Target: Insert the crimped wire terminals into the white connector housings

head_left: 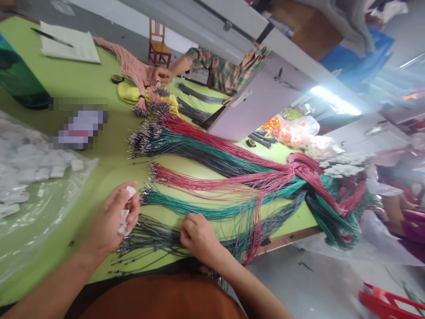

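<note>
Several small white connectors (124, 221) are held in my left hand (116, 215), its fingers curled round them, near the left tips of the wires. My right hand (199, 235) is closed over the black wires (156, 235); whether it pinches one is too small to tell. Beyond my hands, green wires (186, 208) and red wires (186, 183) lie spread in loose bundles, their metal ends to the left. Farther back, thicker red, green and black bundles (212, 155) run to the right.
A clear bag of white connectors (40, 173) lies at the left, with a phone (81, 128) and green bottle (20, 79) behind it. Across the green table (109, 173), a person's hand (162, 74) touches pink wires (128, 62). A panel (252, 102) stands behind the bundles.
</note>
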Demonstrator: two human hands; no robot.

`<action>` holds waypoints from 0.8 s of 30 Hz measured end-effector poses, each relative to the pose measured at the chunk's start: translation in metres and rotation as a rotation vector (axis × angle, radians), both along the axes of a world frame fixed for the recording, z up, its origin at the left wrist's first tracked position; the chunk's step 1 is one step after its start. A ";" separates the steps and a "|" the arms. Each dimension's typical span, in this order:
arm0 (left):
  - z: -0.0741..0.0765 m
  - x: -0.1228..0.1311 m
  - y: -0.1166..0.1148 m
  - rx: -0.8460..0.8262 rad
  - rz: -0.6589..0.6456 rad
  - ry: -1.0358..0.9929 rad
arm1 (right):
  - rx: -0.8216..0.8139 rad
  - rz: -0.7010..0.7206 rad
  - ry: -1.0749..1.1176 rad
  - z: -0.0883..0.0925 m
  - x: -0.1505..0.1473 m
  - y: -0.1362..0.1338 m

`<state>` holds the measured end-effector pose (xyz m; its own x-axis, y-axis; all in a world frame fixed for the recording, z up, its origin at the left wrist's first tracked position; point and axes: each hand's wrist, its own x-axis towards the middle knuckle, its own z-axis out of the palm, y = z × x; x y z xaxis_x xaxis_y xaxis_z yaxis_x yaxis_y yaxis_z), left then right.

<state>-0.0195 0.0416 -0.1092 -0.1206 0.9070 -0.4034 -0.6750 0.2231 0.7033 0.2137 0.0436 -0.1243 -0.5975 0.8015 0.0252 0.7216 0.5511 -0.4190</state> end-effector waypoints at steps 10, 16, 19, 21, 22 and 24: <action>0.000 0.010 -0.002 -0.089 -0.118 0.063 | -0.706 0.255 0.458 0.086 -0.009 -0.013; -0.022 0.032 -0.020 -0.180 -0.515 0.113 | -0.417 -0.207 0.512 0.047 -0.037 -0.001; -0.027 0.034 -0.020 -0.147 -0.533 0.124 | -0.289 -0.309 0.473 0.030 -0.030 0.005; -0.027 0.034 -0.018 -0.140 -0.523 0.123 | -0.252 -0.295 0.442 0.026 -0.026 0.006; -0.027 0.034 -0.018 -0.137 -0.518 0.121 | -0.233 -0.287 0.427 0.026 -0.025 0.006; -0.026 0.033 -0.018 -0.136 -0.513 0.116 | -0.203 -0.270 0.405 0.026 -0.024 0.006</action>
<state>0.0136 0.0240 -0.1354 0.2736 0.8016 -0.5316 -0.3754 0.5978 0.7083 0.1894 0.0496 -0.0988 -0.3435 0.9383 0.0392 0.5848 0.2464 -0.7728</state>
